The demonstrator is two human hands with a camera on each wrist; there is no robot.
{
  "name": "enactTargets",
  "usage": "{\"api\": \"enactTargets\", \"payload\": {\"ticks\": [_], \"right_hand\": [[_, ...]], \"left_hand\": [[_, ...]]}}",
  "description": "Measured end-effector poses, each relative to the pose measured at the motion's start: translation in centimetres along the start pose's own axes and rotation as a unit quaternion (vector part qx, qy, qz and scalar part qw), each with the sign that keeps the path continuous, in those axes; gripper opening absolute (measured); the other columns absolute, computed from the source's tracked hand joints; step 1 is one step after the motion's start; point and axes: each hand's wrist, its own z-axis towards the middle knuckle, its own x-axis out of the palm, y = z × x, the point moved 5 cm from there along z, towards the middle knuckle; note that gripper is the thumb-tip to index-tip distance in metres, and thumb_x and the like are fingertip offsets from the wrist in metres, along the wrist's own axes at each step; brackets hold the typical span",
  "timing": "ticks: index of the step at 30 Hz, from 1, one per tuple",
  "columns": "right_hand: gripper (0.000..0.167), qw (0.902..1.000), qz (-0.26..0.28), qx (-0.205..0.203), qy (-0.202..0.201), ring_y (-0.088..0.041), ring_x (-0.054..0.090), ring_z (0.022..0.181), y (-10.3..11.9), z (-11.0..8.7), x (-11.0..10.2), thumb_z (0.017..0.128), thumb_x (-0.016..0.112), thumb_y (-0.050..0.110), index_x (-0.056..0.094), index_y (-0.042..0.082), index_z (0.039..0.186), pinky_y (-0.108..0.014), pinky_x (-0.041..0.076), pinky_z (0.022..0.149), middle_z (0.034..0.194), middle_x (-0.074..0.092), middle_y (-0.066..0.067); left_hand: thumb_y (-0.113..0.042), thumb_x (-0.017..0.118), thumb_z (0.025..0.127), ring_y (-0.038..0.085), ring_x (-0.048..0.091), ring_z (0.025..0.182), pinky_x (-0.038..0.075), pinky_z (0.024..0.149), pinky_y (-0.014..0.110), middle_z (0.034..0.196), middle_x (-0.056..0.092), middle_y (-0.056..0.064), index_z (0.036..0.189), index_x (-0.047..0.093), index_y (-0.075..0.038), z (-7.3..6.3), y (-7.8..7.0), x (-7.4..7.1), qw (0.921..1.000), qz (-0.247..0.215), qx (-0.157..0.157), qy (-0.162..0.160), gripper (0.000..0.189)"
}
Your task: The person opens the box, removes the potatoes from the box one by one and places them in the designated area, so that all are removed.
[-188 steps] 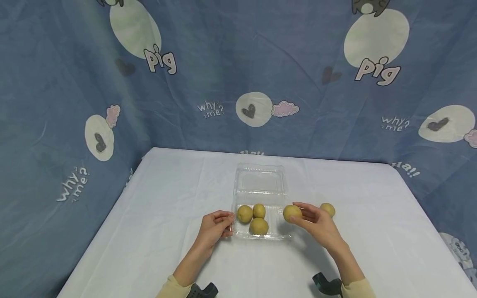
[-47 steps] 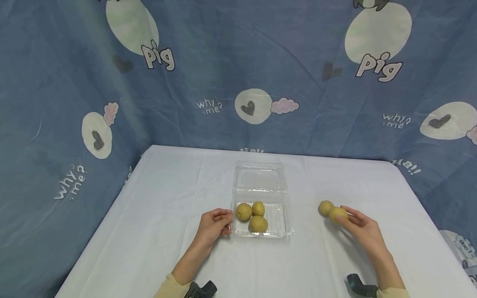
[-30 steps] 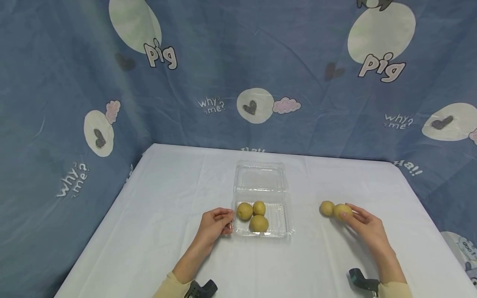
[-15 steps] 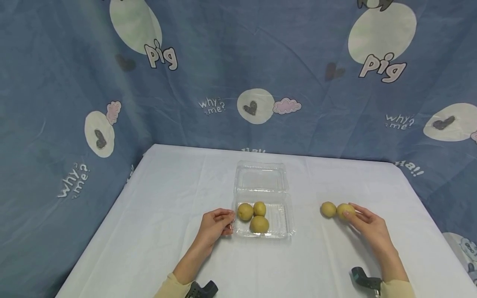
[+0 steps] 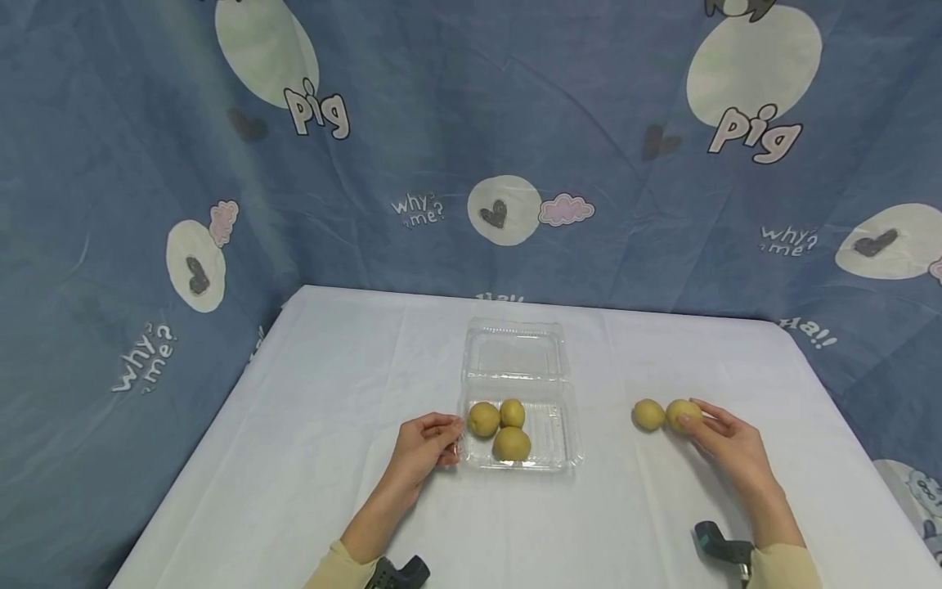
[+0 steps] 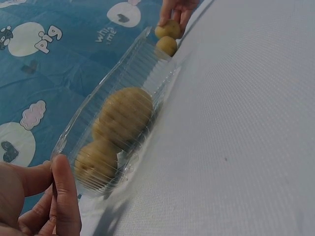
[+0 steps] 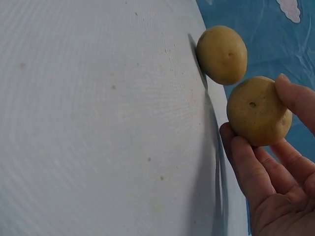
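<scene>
My left hand (image 5: 424, 444) pinches the left rim of a clear plastic clamshell box (image 5: 548, 433), whose lid (image 5: 515, 353) lies folded back. Three yellowish potatoes sit in the box's left and middle part; the front one (image 5: 511, 444) is the largest. Over to the right, my right hand (image 5: 728, 438) holds another potato (image 7: 258, 110) between thumb and fingers. Close on its left, a loose potato (image 5: 648, 415) rests on the white cloth. In the left wrist view, thumb and finger grip the box edge, and the potatoes (image 6: 127, 115) show through its ribbed wall.
A white cloth (image 5: 559, 532) covers the table, with a blue patterned curtain (image 5: 368, 164) behind it. Each wrist carries a dark camera mount, such as the right one (image 5: 721, 544).
Since the oldest frame, my right hand has carried its potato from the box's right side to beside the loose one. Lately it shifted slightly rightward. My left hand stays at the box rim.
</scene>
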Motion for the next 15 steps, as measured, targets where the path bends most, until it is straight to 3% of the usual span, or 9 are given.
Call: {"api": "enactTargets", "payload": {"ticks": [4, 8, 10, 15], "right_hand": [[0.087, 0.9999, -0.015, 0.004, -0.006, -0.012, 0.058, 0.108, -0.1, 0.1, -0.1, 0.086, 0.067, 0.058, 0.040, 0.001, 0.146, -0.014, 0.050, 0.081, 0.138, 0.051, -0.024], [0.086, 0.9992, -0.038, -0.014, -0.004, -0.040, 0.047, 0.127, 0.3, 0.0, -0.1, 0.087, 0.064, 0.059, 0.040, 0.001, 0.146, -0.043, 0.047, 0.099, 0.138, 0.049, -0.028], [0.084, 0.9984, -0.049, -0.027, -0.002, -0.044, 0.045, 0.127, 0.6, -0.1, -0.1, 0.088, 0.064, 0.058, 0.041, 0.001, 0.146, -0.054, 0.042, 0.101, 0.137, 0.049, -0.029], [0.081, 0.9960, -0.071, -0.054, -0.004, -0.047, 0.046, 0.126, 1.1, -0.2, 0.0, 0.090, 0.064, 0.056, 0.042, 0.000, 0.144, -0.057, 0.042, 0.099, 0.136, 0.048, -0.031]], "left_hand": [[-0.012, 0.071, 0.091, 0.012, 0.059, 0.064, 0.057, 0.055, 0.023, 0.083, 0.064, 0.010, 0.106, 0.063, 0.006, 0.0, 0.0, 0.0, 1.0000, 0.001, 0.002, 0.002, 0.024], [-0.012, 0.071, 0.091, 0.012, 0.059, 0.064, 0.057, 0.055, 0.023, 0.082, 0.064, 0.010, 0.107, 0.063, 0.007, 0.0, 0.0, 0.0, 0.9999, -0.002, 0.010, 0.007, 0.026], [-0.013, 0.071, 0.091, 0.012, 0.059, 0.064, 0.057, 0.055, 0.023, 0.082, 0.064, 0.010, 0.107, 0.063, 0.008, 0.0, 0.0, 0.0, 0.9998, -0.003, 0.015, 0.009, 0.027], [-0.013, 0.071, 0.091, 0.012, 0.059, 0.063, 0.057, 0.055, 0.022, 0.082, 0.064, 0.010, 0.107, 0.063, 0.007, -0.1, -0.1, 0.0, 0.9999, -0.001, 0.012, 0.006, 0.027]]}}
